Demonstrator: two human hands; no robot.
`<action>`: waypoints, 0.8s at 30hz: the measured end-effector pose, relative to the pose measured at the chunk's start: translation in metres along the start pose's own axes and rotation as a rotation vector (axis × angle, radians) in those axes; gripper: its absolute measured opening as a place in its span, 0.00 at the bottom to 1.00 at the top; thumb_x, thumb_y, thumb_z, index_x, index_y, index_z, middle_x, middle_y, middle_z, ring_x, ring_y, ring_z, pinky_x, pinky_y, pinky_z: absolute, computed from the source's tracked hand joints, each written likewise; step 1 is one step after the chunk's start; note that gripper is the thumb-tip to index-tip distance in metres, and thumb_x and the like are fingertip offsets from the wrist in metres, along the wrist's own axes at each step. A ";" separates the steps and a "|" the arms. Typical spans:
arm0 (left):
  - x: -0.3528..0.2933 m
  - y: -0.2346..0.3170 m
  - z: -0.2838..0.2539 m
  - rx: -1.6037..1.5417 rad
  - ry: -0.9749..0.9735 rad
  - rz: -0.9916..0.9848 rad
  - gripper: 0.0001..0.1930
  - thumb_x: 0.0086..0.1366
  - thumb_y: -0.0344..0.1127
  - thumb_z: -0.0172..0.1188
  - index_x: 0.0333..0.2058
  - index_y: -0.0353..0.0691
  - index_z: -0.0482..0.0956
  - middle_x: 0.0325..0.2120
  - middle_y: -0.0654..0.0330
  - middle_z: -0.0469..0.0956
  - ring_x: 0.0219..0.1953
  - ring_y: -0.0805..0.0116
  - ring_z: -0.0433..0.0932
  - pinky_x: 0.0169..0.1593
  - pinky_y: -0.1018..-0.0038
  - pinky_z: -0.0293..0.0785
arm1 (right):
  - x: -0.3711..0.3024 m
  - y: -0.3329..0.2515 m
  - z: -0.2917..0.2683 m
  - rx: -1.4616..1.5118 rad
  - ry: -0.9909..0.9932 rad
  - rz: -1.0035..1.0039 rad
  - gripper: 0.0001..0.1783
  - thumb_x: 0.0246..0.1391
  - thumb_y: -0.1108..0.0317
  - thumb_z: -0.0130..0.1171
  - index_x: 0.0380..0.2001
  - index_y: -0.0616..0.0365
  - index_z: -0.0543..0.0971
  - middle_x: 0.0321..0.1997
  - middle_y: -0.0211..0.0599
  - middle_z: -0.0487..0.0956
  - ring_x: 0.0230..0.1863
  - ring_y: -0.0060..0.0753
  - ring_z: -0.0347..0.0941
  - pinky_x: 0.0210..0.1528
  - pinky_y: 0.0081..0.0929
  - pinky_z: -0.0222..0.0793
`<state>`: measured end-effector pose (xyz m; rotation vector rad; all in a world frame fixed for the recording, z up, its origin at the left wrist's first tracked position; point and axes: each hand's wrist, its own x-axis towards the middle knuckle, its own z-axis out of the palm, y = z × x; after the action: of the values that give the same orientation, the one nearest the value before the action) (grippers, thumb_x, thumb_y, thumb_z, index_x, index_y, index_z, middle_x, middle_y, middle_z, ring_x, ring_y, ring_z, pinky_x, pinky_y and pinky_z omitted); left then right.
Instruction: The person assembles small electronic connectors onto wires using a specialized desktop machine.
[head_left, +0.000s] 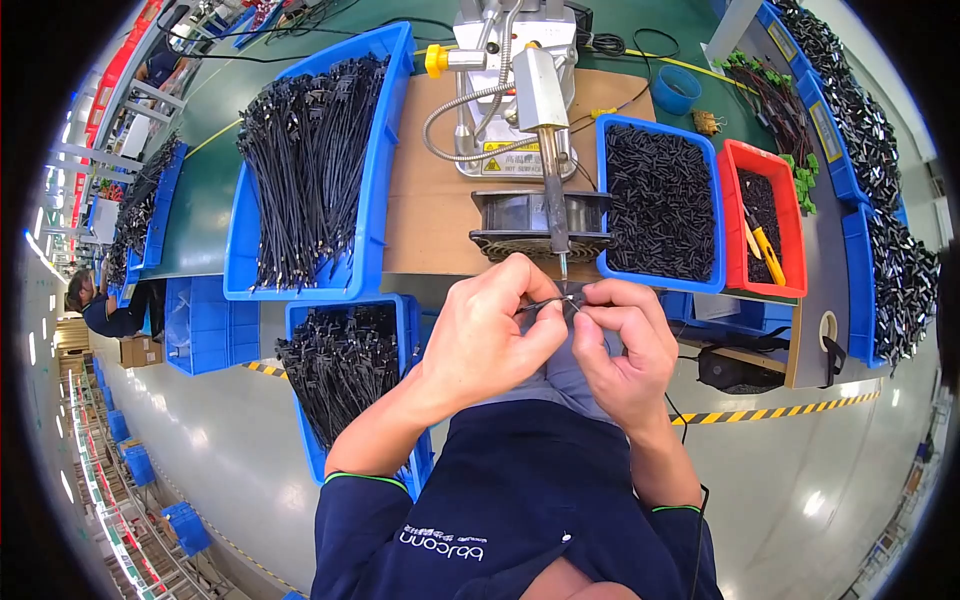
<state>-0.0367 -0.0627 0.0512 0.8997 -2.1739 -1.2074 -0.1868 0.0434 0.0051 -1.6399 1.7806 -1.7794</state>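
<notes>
My left hand (497, 330) and my right hand (622, 345) meet in front of me, both pinching a thin black wire piece (548, 301) between fingertips. The wire's end sits right under the tip of a soldering iron (553, 195) that hangs down from a grey machine (510, 60). A black fan (538, 228) lies flat just behind my fingers on a brown board (425, 200).
A large blue bin (395, 130) of black wire bundles stands at the left, another blue bin (405, 320) below it by my left forearm. A blue tray (660, 205) of small black parts and a red tray (765, 215) sit at the right. Another person (95, 305) is far left.
</notes>
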 end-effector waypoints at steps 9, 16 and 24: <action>0.007 0.008 -0.006 0.003 0.010 -0.021 0.07 0.61 0.27 0.68 0.33 0.34 0.77 0.24 0.60 0.80 0.22 0.72 0.72 0.27 0.73 0.69 | 0.009 0.001 0.001 0.013 0.009 -0.017 0.08 0.50 0.83 0.72 0.33 0.64 0.82 0.44 0.43 0.84 0.43 0.40 0.82 0.43 0.32 0.80; 0.007 0.006 -0.005 -0.008 0.032 0.027 0.06 0.60 0.25 0.68 0.33 0.34 0.78 0.23 0.67 0.79 0.21 0.83 0.64 0.25 0.79 0.61 | 0.010 0.000 0.001 0.013 0.006 -0.016 0.08 0.50 0.83 0.72 0.33 0.64 0.83 0.44 0.42 0.84 0.42 0.40 0.82 0.43 0.32 0.80; 0.007 0.006 -0.004 0.016 0.053 0.070 0.06 0.60 0.25 0.68 0.32 0.34 0.78 0.22 0.66 0.78 0.21 0.82 0.63 0.24 0.78 0.60 | 0.013 0.000 0.002 0.002 0.011 -0.027 0.08 0.50 0.82 0.73 0.33 0.64 0.83 0.43 0.41 0.84 0.41 0.39 0.81 0.42 0.32 0.79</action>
<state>-0.0400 -0.0680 0.0588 0.8455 -2.1577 -1.1221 -0.1901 0.0327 0.0114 -1.6651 1.7690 -1.8042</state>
